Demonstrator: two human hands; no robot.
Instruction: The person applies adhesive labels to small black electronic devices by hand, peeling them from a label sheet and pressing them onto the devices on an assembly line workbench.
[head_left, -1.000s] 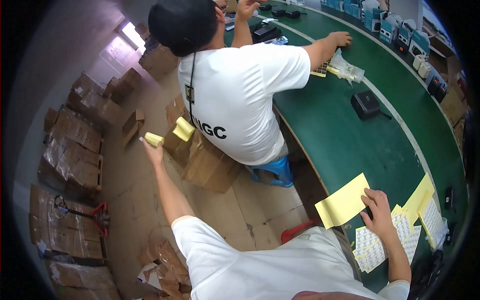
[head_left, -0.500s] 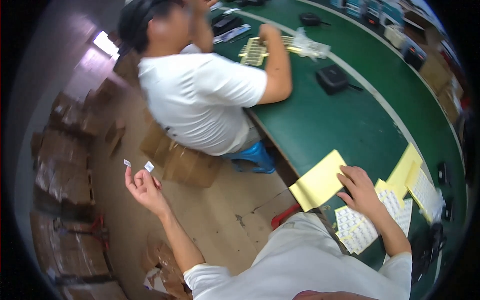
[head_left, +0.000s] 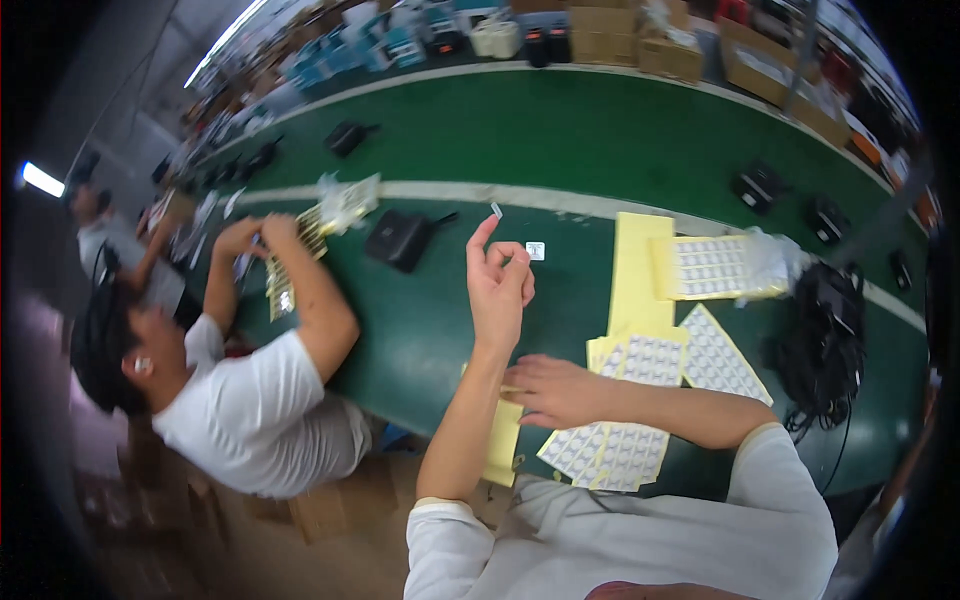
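Note:
My left hand (head_left: 497,290) is raised over the green table with its index finger pointing up. A small white sticker (head_left: 496,210) clings to that fingertip, and a second square white sticker (head_left: 536,251) sits at the tips of the curled finger and thumb. Behind my left forearm, my right hand (head_left: 550,388) lies with outstretched fingers on the upper part of a yellow backing sheet (head_left: 503,445) at the table's near edge. Close to its wrist are overlapping sticker sheets (head_left: 630,450) with rows of white labels; my forearm covers part of them.
A long yellow sheet (head_left: 640,270), a bagged stack of sticker sheets (head_left: 712,268) and black cables (head_left: 825,340) lie to the right. A black device (head_left: 400,240) stands left of my hand. A co-worker (head_left: 250,420) sits at left. Boxes (head_left: 602,40) line the far side.
The view has swung right toward the table. My left hand has come from over the floor to above the table, both stickers still on it. My right hand stays at the yellow sheet.

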